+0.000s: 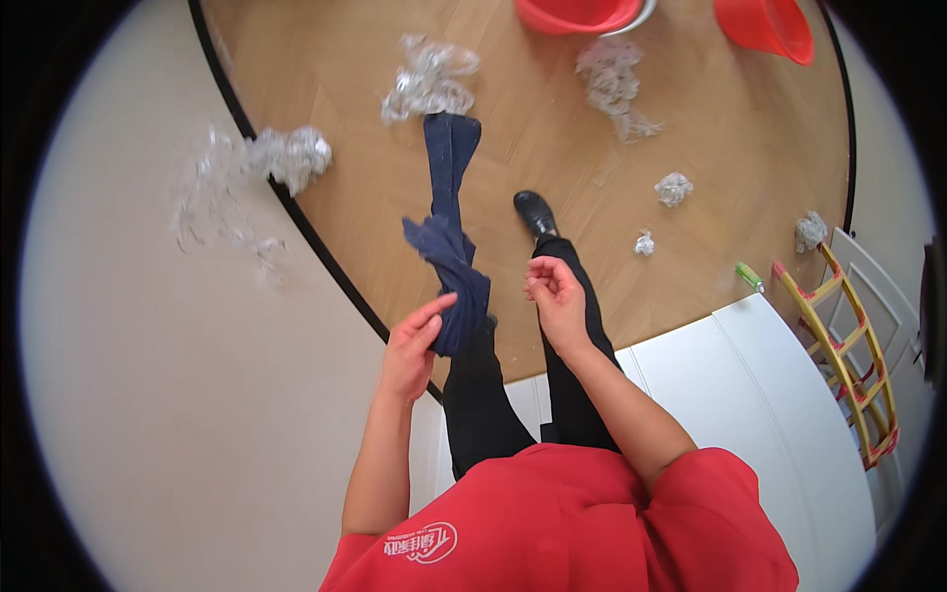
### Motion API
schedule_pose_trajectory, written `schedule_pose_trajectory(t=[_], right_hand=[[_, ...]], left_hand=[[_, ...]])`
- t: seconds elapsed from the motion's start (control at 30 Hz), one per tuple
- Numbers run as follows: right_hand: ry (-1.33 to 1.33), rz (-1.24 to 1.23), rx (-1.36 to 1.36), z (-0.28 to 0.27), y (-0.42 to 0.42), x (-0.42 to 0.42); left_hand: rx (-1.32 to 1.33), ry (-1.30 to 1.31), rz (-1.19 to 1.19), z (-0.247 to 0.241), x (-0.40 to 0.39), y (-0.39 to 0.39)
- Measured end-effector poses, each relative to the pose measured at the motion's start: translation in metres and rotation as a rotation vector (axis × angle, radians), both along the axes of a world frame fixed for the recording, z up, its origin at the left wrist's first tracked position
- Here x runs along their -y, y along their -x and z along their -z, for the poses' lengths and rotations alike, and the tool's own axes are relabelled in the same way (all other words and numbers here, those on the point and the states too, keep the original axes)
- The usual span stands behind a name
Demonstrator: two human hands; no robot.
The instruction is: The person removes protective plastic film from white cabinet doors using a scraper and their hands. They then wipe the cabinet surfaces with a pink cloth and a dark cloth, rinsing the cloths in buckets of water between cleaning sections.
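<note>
A dark blue cloth (462, 296), bunched and twisted, hangs at my left hand (416, 348), its long end reaching toward the top of the view. The thumb and index finger of that hand lie against the cloth's near left side. My right hand (556, 300) is above my right leg, fingers curled; whether anything small is between them cannot be told. Crumpled clear plastic film (433, 81) lies on the wooden floor just beyond the cloth's far end.
More crumpled film lies at left (292, 159) and upper right (612, 85), with small film balls (673, 189) on the floor. Red basins (577, 13) stand at the top. A yellow ladder (851, 348) and a green bottle (749, 277) are right, near white panels (740, 377).
</note>
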State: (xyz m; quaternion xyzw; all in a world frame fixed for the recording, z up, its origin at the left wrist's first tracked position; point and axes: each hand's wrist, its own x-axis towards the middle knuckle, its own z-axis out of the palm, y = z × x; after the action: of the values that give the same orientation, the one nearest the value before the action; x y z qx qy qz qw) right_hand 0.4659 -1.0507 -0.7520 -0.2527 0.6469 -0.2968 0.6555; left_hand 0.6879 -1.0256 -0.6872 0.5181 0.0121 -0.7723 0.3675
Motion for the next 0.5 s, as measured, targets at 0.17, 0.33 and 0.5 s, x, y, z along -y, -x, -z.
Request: schedule_pose_trajectory(t=[0.17, 0.33, 0.5], right_hand=[[-0.426, 0.175, 0.575, -0.054, 0.062, 0.078], [-0.311, 0.396, 0.845, -0.090, 0.140, 0.116], [-0.053, 0.524, 0.403, -0.117, 0.234, 0.143]], left_hand=[[0.247, 0.372, 0.576, -0.115, 0.101, 0.101], [0.461, 0.720, 1.026, -0.168, 0.165, 0.218], [0.720, 1.097, 1.236, -0.210, 0.208, 0.300]])
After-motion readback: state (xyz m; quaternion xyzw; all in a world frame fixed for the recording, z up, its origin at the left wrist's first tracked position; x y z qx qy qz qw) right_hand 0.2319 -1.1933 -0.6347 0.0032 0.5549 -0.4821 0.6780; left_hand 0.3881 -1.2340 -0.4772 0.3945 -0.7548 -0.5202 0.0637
